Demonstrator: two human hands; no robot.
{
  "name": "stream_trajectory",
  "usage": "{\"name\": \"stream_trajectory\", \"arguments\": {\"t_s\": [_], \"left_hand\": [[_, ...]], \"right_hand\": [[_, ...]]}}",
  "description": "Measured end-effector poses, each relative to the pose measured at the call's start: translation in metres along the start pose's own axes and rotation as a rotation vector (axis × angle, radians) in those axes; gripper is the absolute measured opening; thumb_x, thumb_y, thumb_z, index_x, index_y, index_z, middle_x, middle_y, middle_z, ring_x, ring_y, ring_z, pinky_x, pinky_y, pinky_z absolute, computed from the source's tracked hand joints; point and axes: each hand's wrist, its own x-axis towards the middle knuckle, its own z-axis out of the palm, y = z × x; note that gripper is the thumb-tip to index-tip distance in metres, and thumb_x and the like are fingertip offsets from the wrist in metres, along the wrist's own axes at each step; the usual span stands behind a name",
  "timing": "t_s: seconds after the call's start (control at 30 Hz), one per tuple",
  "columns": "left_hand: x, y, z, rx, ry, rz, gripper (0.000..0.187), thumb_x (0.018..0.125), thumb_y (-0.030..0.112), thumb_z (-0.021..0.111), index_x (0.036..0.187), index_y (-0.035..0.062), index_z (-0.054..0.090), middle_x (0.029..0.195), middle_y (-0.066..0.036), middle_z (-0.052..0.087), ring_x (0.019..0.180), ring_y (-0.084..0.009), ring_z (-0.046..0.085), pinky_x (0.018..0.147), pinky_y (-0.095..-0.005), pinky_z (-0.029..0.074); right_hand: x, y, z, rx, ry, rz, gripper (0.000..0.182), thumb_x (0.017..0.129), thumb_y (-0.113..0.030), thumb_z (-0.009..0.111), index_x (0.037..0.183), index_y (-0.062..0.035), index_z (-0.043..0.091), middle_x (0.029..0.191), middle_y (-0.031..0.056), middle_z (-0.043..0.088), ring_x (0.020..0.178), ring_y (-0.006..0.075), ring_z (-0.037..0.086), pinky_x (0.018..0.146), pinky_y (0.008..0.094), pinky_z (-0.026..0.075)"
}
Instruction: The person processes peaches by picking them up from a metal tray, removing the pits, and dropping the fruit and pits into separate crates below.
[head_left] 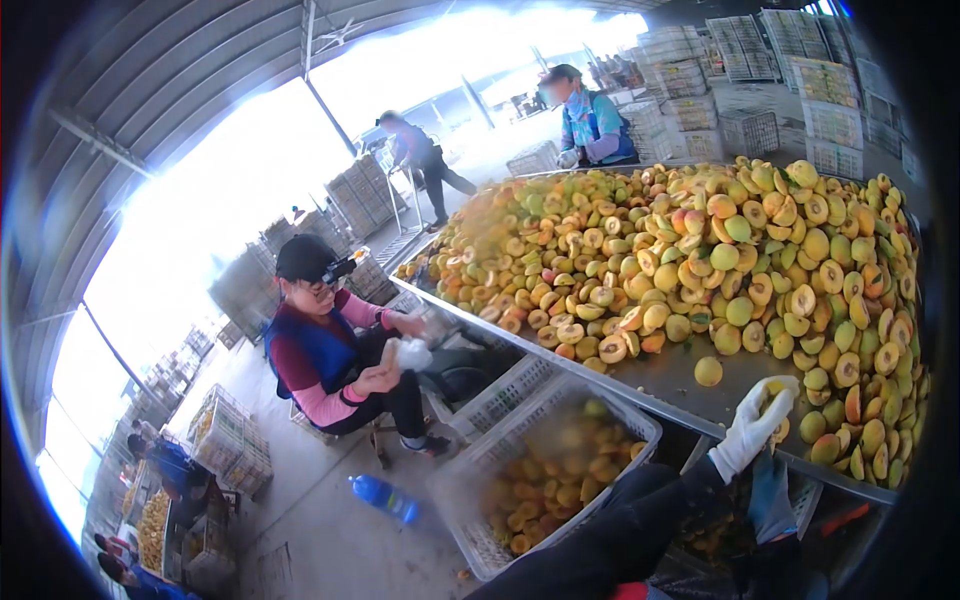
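Observation:
My left hand, in a white glove, reaches over the near edge of the metal sorting table. Its fingers are curled round a yellow peach half, partly covered by the glove. Just below it is my right hand in a blue-grey glove, low by the table's edge. That hand's fingers are too dark and overlapped to make out. A big heap of halved peaches covers much of the table, and a single peach piece lies apart near my left hand.
A white plastic crate of peach halves stands below the table edge, left of my hands. A blue bottle lies on the floor. One seated person handles a clear plastic bag; another stands across the table. Stacked crates rise behind.

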Motion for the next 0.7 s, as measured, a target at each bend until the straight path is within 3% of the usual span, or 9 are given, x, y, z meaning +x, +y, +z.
{"name": "stream_trajectory", "arguments": {"t_s": [0.07,0.1,0.2,0.33,0.43,0.57,0.7], "left_hand": [[-0.005,-0.001,-0.006,-0.085,-0.055,-0.141,0.027,0.104,0.027,0.055,0.112,0.0024,0.062,0.098,-0.003,0.065,0.079,-0.0078,0.059,0.07,-0.0211,0.047],[-0.006,0.004,-0.007,-0.222,-0.037,-0.263,0.027,0.104,0.03,0.055,0.103,0.0035,0.062,0.088,-0.004,0.064,0.068,-0.0076,0.057,0.059,-0.0211,0.045],[-0.003,0.005,-0.012,-0.208,-0.076,-0.328,0.032,0.104,0.035,0.054,0.094,0.0053,0.061,0.079,-0.004,0.064,0.059,-0.0082,0.055,0.051,-0.0224,0.043],[0.001,0.007,-0.015,-0.179,-0.154,-0.449,0.037,0.102,0.04,0.055,0.088,0.0064,0.061,0.072,-0.005,0.064,0.055,-0.0099,0.057,0.049,-0.0233,0.045],[-0.001,0.011,-0.012,-0.11,-0.148,-0.391,0.04,0.102,0.04,0.055,0.083,0.0054,0.062,0.068,-0.006,0.064,0.051,-0.0117,0.058,0.047,-0.0244,0.046],[-0.001,0.016,-0.014,-0.151,-0.212,-0.344,0.045,0.102,0.041,0.053,0.077,0.0044,0.064,0.066,-0.006,0.064,0.049,-0.0129,0.058,0.045,-0.0247,0.045],[0.001,0.032,-0.017,-0.244,-0.304,-0.396,0.046,0.102,0.041,0.052,0.078,0.0042,0.065,0.066,-0.005,0.065,0.05,-0.0136,0.058,0.047,-0.0253,0.046]], "right_hand": [[0.003,-0.004,0.0,0.191,-0.02,0.109,0.034,0.103,-0.019,0.046,0.125,0.0059,0.053,0.119,0.0262,0.056,0.109,0.0375,0.057,0.089,0.0454,0.046],[0.004,-0.006,-0.002,0.21,-0.032,0.116,0.035,0.103,-0.022,0.046,0.124,0.0062,0.053,0.115,0.0252,0.058,0.105,0.0373,0.058,0.088,0.0456,0.047],[0.006,-0.039,-0.016,0.305,-0.072,0.268,0.041,0.104,-0.029,0.048,0.122,0.0067,0.054,0.105,0.0223,0.062,0.097,0.0366,0.059,0.086,0.0456,0.047],[0.002,-0.058,-0.03,0.658,-0.214,0.537,0.034,0.104,-0.032,0.048,0.113,-0.0003,0.056,0.089,0.0147,0.058,0.077,0.0294,0.053,0.067,0.0406,0.043],[0.003,-0.079,-0.044,0.949,-0.34,0.746,0.029,0.104,-0.033,0.049,0.107,-0.0055,0.057,0.076,0.009,0.055,0.061,0.0239,0.049,0.053,0.0368,0.039],[0.001,-0.096,-0.058,1.073,-0.413,0.842,0.025,0.103,-0.035,0.05,0.098,-0.0124,0.059,0.06,0.0013,0.051,0.041,0.0167,0.044,0.034,0.0318,0.034],[-0.006,-0.068,-0.045,0.965,-0.311,0.869,0.033,0.1,-0.047,0.052,0.09,-0.0161,0.057,0.058,-0.0011,0.048,0.042,0.0159,0.043,0.037,0.0307,0.035]]}}
